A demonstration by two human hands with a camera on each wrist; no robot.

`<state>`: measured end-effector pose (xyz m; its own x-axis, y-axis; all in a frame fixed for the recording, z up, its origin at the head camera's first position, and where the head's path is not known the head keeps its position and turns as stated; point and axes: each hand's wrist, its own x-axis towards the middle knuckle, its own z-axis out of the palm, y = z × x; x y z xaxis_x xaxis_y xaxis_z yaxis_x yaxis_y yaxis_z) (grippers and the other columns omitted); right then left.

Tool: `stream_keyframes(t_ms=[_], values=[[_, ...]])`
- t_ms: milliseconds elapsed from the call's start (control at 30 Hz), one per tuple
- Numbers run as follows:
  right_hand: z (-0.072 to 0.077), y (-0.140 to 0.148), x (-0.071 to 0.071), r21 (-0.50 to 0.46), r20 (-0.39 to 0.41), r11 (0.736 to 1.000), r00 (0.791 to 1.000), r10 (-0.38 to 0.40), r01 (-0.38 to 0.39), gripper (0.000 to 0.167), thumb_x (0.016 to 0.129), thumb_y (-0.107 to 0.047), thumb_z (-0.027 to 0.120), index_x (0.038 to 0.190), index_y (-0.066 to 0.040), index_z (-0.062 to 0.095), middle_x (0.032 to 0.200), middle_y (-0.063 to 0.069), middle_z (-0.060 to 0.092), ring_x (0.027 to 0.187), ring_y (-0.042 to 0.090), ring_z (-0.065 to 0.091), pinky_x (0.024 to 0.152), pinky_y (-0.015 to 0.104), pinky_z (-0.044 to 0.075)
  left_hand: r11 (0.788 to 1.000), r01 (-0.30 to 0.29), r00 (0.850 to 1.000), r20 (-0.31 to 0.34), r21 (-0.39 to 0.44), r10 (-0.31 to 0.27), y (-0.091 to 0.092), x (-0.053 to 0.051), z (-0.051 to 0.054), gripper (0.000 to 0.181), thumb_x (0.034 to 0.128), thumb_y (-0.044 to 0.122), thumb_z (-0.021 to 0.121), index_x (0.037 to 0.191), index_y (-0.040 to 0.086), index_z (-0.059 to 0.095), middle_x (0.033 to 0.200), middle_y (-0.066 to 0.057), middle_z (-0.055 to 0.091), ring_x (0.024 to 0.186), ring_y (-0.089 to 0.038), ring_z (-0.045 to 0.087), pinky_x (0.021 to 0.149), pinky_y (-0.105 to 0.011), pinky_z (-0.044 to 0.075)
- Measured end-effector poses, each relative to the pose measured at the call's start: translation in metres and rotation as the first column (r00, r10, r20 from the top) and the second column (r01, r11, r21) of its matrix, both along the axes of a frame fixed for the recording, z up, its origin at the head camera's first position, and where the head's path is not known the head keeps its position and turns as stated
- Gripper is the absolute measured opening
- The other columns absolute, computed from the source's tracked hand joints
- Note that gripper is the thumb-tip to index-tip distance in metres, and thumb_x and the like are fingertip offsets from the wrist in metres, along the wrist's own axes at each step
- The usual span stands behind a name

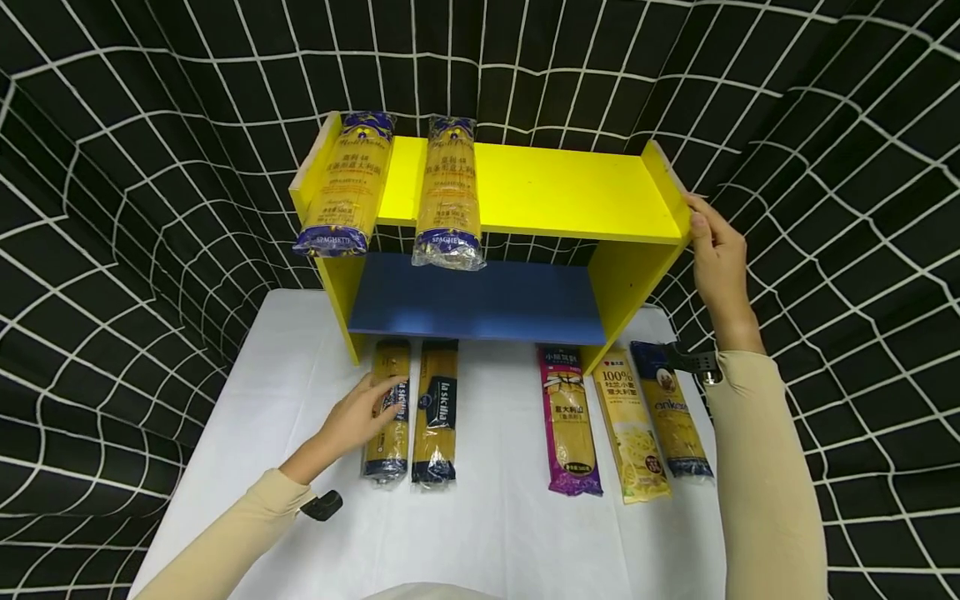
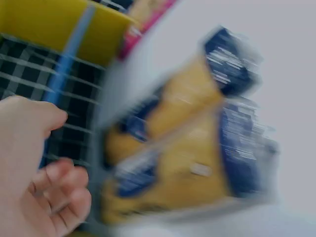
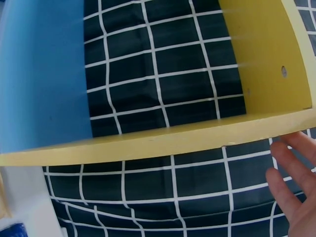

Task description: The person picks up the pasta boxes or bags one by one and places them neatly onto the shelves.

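1. Beige left sleeve [image 1: 232, 529] is nearest to my head camera, at the lower left.
2. On the top board of the yellow-and-blue shelf [image 1: 555, 187], toward its left end, I see the first spaghetti pack [image 1: 343, 183] and the second spaghetti pack [image 1: 448, 183]; their lower ends pass over the front edge.
3. Left hand [image 1: 358, 417] is at the left la sicilia pack [image 1: 386, 442], its fingers apart and loosely bent, pinching nothing. Whether it touches the film, I cannot tell.
4. That pack lies flat on the white desk [image 1: 495, 475], just beside the right la sicilia pack [image 1: 435, 442]. I judge it rather heavy for its width, stiff lengthwise, brittle if bent, and slippery in its film. I would take hold across the middle, not by the loose film end.
5. Farther right on the desk lie the purple-edged pack [image 1: 572, 425], the cream pack [image 1: 633, 429] and the dark blue pack [image 1: 672, 417].
6. Right hand [image 1: 720, 258] rests at the outer edge of the shelf's right side, fingers nearly straight and slightly spread.
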<state>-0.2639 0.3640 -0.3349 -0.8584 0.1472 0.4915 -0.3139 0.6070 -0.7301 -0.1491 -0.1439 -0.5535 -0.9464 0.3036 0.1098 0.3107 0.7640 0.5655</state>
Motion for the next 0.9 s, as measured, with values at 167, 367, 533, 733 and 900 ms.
stream_keyframes(t_ms=[167,367,533,733,900], values=[[0.009,-0.008,0.009,-0.005,-0.005,1.0,1.0,-0.004,0.004,0.038,0.106,-0.034,0.042,0.142,-0.03,0.055,0.146,-0.003,0.056,0.115,-0.002,0.054,0.11,0.023,0.043,0.997,-0.072,0.994,0.082,-0.037,0.074,-0.013,-0.001,-0.051,0.07,0.0878,0.036,0.074,0.148,0.015,0.046,0.109,-0.023,0.048,0.077,-0.022,0.044,0.048,-0.027,0.035],[0.017,-0.016,0.019,-0.026,-0.009,0.999,0.999,0.033,-0.033,0.038,0.107,-0.031,0.042,0.143,-0.025,0.055,0.147,-0.001,0.055,0.116,0.0,0.054,0.11,0.022,0.043,0.995,-0.092,0.967,0.236,-0.038,0.099,-0.015,-0.008,-0.073,0.084,0.0861,0.043,0.074,0.155,0.018,0.033,0.102,-0.022,0.047,0.07,-0.021,0.043,0.049,-0.029,0.035],[0.016,-0.017,0.02,-0.033,-0.011,0.999,1.0,0.027,-0.027,0.038,0.107,-0.03,0.042,0.142,-0.025,0.055,0.147,-0.002,0.055,0.118,0.0,0.054,0.112,0.024,0.042,0.995,-0.083,0.95,0.295,-0.06,0.097,-0.009,-0.017,-0.073,0.092,0.0823,0.036,0.079,0.157,0.018,0.029,0.103,-0.027,0.049,0.071,-0.024,0.049,0.053,-0.033,0.042],[0.016,-0.017,0.019,-0.028,-0.009,0.999,0.999,0.033,-0.033,0.038,0.107,-0.031,0.042,0.143,-0.025,0.054,0.148,-0.002,0.054,0.12,-0.001,0.053,0.114,0.026,0.041,0.988,-0.145,0.922,0.355,-0.052,0.154,-0.003,-0.025,-0.07,0.098,0.0764,0.028,0.085,0.156,0.017,0.03,0.115,-0.036,0.052,0.088,-0.033,0.057,0.068,-0.042,0.052],[0.016,-0.017,0.018,-0.032,-0.015,0.999,0.999,0.031,-0.032,0.038,0.107,-0.03,0.042,0.142,-0.026,0.055,0.147,-0.002,0.055,0.118,-0.001,0.054,0.112,0.025,0.042,0.989,-0.144,0.919,0.366,-0.039,0.148,-0.001,-0.028,-0.068,0.1,0.0742,0.025,0.086,0.156,0.016,0.03,0.129,-0.039,0.054,0.11,-0.049,0.059,0.085,-0.056,0.054]])
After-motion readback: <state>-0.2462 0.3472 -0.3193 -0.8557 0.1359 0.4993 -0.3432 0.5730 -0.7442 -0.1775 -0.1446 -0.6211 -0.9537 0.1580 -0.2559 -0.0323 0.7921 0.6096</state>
